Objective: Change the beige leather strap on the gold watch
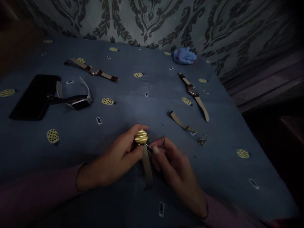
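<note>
My left hand (121, 155) grips a gold wristwatch (141, 136) between thumb and fingers, near the middle front of the table. One strap (147, 166) hangs from the watch's lower side toward me. In my right hand (174, 169) a thin metal tool (149, 147) is pinched between thumb and forefinger. Its tip meets the watch where the strap joins the case; its exact kind is hidden by the fingers. To the right lies a detached strap piece (179, 121) with a metal clasp (201, 141).
A watch with brown fittings (94, 71) lies back left; another watch (193, 91) lies right. At left, a smartwatch (82, 103) rests beside a black phone (35, 98). A crumpled blue cloth (184, 56) sits near the wall. The blue pineapple-print tablecloth (213, 177) covers the table.
</note>
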